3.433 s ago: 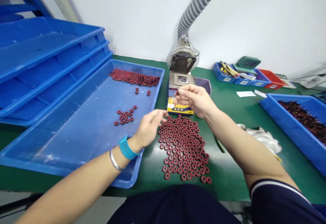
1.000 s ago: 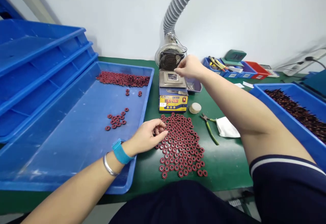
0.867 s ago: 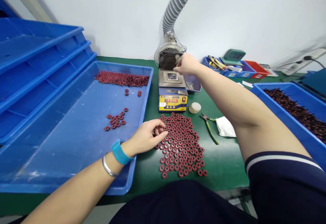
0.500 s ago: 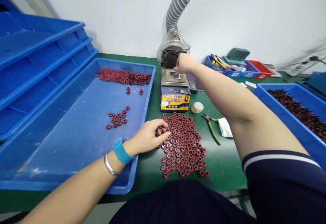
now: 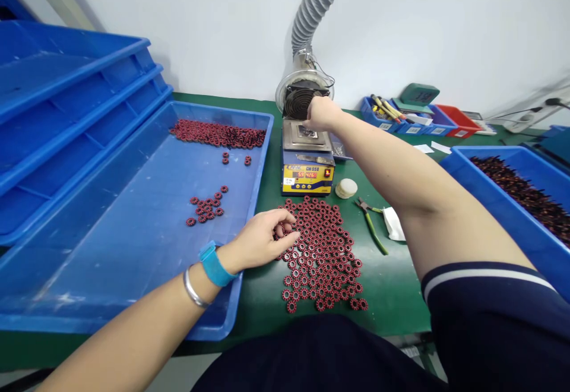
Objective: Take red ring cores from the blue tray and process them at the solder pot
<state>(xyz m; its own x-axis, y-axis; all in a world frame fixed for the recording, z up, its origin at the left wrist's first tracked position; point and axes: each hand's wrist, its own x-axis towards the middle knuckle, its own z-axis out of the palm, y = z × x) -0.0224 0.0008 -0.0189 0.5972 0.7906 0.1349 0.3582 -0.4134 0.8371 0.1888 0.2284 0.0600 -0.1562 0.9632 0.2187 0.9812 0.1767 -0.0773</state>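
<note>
My left hand (image 5: 265,237) rests at the left edge of a spread of small red toothed rings (image 5: 318,261) on the green table. Its fingers are loosely curled, with the thumb apart and nothing visible between them. My right hand (image 5: 323,113) is closed above the metal top of a blue-and-yellow solder pot (image 5: 307,178). Its fingertips point down near the square bath (image 5: 307,132); whatever they pinch is hidden. A black round grille (image 5: 298,104) stands right behind that hand, below a grey duct hose (image 5: 312,15).
To the left, a large blue tray (image 5: 133,214) holds more red rings, beside stacked blue trays (image 5: 80,95). Green-handled cutters (image 5: 374,228), a white round pad (image 5: 346,188) and white tissue (image 5: 393,224) lie right of the rings. A blue bin (image 5: 463,157) of dark copper-coloured parts stands far right.
My right hand has stayed over the solder pot, with hardly any movement. The red digits on its display read differently. My left hand keeps its place.
</note>
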